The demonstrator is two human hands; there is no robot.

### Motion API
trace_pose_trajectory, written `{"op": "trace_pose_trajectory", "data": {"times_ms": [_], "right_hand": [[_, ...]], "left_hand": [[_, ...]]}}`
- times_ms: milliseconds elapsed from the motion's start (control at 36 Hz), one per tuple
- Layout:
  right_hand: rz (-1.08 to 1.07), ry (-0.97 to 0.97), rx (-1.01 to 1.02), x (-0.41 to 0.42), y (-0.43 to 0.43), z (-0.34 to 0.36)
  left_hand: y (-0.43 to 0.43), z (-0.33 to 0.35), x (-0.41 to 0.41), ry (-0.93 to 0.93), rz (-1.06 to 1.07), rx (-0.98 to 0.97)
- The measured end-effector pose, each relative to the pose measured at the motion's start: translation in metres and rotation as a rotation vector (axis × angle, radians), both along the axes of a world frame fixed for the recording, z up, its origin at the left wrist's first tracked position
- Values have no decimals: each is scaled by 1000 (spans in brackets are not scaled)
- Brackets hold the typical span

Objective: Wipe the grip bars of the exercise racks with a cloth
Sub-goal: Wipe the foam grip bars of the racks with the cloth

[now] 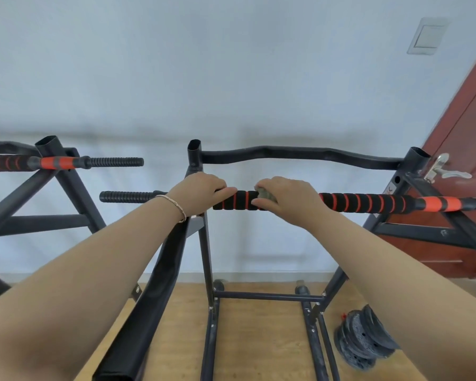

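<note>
Left hand (pixel 201 192) curls over a black-and-orange foam grip bar (pixel 363 202), holding it steady. The right hand (pixel 286 199), just beside it, is closed around a small wadded grey-green cloth (pixel 265 195) and presses it onto the same bar. Below both hands stands the black steel exercise rack (pixel 208 257) that carries the bar, its legs on a wooden floor. A second rack (pixel 63 171) with its own orange-striped bar stands well beyond the left hand. Past the right hand is a red-brown door (pixel 465 133), and low beneath the right forearm lies a stack of dark weight plates (pixel 366 339). A thin bracelet (pixel 173 203) circles the left wrist. The foam sleeve looks soft and slightly grippy, so the light, limp cloth will probably drag rather than glide. Wrapping it fully round the sleeve, with the rigid bar braced by the left hand, seems the best hold.
</note>
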State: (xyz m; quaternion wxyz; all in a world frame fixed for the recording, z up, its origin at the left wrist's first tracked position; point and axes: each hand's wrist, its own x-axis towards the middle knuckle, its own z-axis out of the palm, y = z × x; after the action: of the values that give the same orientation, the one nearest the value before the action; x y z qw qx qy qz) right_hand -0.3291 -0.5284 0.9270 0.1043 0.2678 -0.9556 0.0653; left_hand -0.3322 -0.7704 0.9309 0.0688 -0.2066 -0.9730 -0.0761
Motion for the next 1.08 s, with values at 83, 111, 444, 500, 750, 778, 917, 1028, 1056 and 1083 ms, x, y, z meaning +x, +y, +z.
{"op": "trace_pose_trajectory", "data": {"times_ms": [83,111,444,500,750,778,917,1028,1056,1083], "right_hand": [[33,16,70,-6,-2,3],[46,34,158,-9,-3,6],[-151,-280,95,-43,-21,36],[-155,-160,-43,-39,-22,37],[-156,-152,148,-5,-55,17],[-192,-211,122,-11,-57,18],[-280,-629,-11,-29,-64,39],[-296,-606,43,-42,-63,42],[-301,-492,80,-42,-61,42],[-288,-340,89,-46,-57,38]], "left_hand": [[1,-3,2,85,-52,-170],[1,-3,2,137,-83,-184],[-7,-3,-1,294,-254,-426],[-8,-3,-5,373,-285,-460],[1,-4,-2,232,-158,-682],[0,-5,-2,239,-163,-691],[0,-5,0,269,-190,-725],[-1,-3,-2,231,-181,-657],[-2,-2,-3,215,-179,-635],[-2,-2,-4,198,-179,-617]]}}
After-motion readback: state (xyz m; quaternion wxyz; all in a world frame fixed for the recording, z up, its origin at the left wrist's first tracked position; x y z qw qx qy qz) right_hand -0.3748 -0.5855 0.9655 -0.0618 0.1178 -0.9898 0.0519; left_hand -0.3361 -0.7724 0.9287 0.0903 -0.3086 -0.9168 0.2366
